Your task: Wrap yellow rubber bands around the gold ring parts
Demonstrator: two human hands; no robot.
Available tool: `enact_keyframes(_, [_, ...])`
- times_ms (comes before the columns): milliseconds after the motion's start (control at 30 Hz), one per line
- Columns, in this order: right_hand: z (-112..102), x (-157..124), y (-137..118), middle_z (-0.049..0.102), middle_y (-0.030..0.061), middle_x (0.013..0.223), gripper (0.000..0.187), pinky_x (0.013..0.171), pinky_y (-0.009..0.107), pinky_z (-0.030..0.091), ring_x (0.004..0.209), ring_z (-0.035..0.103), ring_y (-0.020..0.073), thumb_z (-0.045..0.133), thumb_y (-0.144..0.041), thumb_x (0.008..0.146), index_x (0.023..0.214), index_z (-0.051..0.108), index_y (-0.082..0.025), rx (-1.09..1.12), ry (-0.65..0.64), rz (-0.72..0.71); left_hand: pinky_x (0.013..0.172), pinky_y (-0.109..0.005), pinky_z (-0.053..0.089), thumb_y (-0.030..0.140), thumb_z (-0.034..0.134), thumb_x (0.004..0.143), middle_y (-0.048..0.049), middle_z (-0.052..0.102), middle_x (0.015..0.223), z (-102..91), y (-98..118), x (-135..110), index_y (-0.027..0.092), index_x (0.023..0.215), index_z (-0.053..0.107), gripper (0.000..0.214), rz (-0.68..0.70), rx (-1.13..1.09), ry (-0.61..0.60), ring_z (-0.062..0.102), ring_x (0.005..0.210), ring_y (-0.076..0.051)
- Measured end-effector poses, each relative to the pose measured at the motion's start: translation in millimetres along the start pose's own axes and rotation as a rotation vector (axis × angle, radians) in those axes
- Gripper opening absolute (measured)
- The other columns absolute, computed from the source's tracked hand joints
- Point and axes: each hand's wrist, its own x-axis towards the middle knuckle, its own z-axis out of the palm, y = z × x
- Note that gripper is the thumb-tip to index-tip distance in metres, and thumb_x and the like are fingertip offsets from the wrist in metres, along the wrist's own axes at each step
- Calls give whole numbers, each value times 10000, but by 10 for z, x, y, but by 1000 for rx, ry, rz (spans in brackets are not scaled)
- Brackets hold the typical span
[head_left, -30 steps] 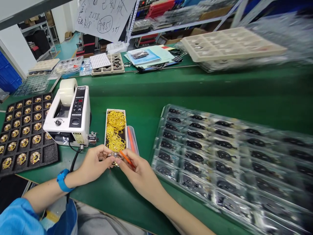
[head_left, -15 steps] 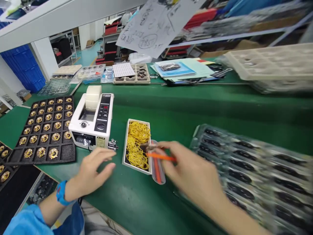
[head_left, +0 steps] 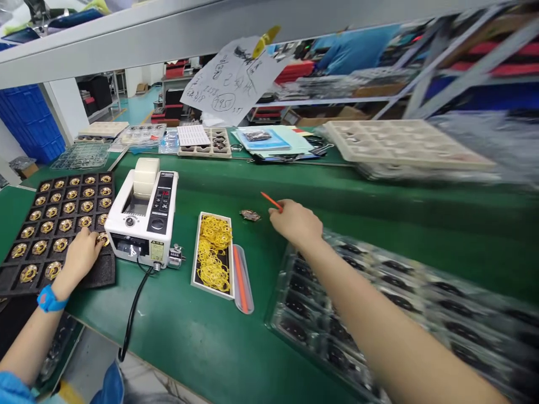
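Note:
My left hand (head_left: 82,255) rests on the black foam tray (head_left: 25,224) of gold round parts, fingers curled over one gold part at the tray's right edge. My right hand (head_left: 297,223) is stretched out over the green table and pinches an orange stick (head_left: 271,201). A small round part (head_left: 250,215) lies on the table just left of that hand, apart from it. A narrow box of yellow rings (head_left: 213,253) sits between my hands, with a clear tube of orange sticks (head_left: 242,279) beside it.
A white tape dispenser (head_left: 143,219) with a black cable stands left of the box. Clear blister trays (head_left: 379,314) of dark parts lie under my right forearm. A beige compartment tray (head_left: 404,145), papers and shelves fill the back.
Both hands left the small part they held together. The right hand carried it past the ring box and set it on the table; the left hand moved to the foam tray.

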Motion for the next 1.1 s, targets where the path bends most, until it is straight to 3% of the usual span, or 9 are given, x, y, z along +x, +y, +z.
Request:
enact_keyframes(133, [-303,-326,-54,599,107,776,247,685,372,384,756,573,220,493,-289,911,827,650,-118,112,51,141,750,-342,505,317,536,838,-50,622,836,-167,-54,59,185,792,584,148,-23,-83,77,629,788,-218])
enact_keyframes(267, [-415,-772,-118,609,105,816,329,689,362,405,689,538,194,471,-398,880,693,615,-167,345,86,149,658,-291,538,312,526,905,11,624,921,-468,283,-214,200,988,539,140,16,-590,684,665,713,-142])
enact_keyframes(333, [-373,-956,-125,617,110,871,422,685,357,446,720,559,204,409,-506,875,682,601,-184,468,100,137,664,-279,575,236,537,922,33,665,936,-538,627,-445,231,1074,527,153,207,-899,766,711,808,-156])
enact_keyframes(367, [-341,-1027,-127,615,107,873,467,686,357,467,739,573,212,371,-551,873,704,610,-188,522,104,134,607,-259,585,201,573,902,31,702,895,-531,816,-552,225,1045,541,148,361,-1002,733,728,794,-166])
enact_keyframes(433, [-284,-1141,-147,594,76,798,551,656,357,494,708,581,208,318,-624,874,797,650,-191,600,96,127,634,-276,619,182,558,913,-15,754,931,-425,1172,-698,212,1062,573,153,403,-1179,268,743,840,-187])
enact_keyframes(533, [-249,-1301,-250,531,11,646,584,535,319,479,549,528,166,339,-654,906,1024,684,-199,736,19,81,683,-306,625,338,624,874,-60,768,865,-105,1535,-703,168,1173,602,345,142,-1345,-488,749,772,-198])
enact_keyframes(600, [-249,-1431,-365,555,3,617,530,501,296,482,517,536,153,389,-623,931,1076,687,-210,875,-19,-7,756,-335,616,422,715,778,-55,764,840,123,1635,-616,138,1148,634,474,-49,-1431,-710,749,778,-210])
enact_keyframes(767, [-189,-1742,-623,718,51,773,229,550,255,565,638,671,161,591,-401,919,885,734,-226,984,-76,-202,888,-369,570,398,808,672,-54,758,915,398,1624,-502,145,1077,658,500,-207,-1570,-730,738,822,-197])
enact_keyframes(1100, [-89,-1819,-677,761,22,778,140,625,218,617,637,720,146,614,-300,918,936,746,-257,1025,-105,-226,859,-318,556,396,731,776,-77,752,1028,337,1563,-572,178,1144,641,437,-9,-1556,-771,706,967,-204])
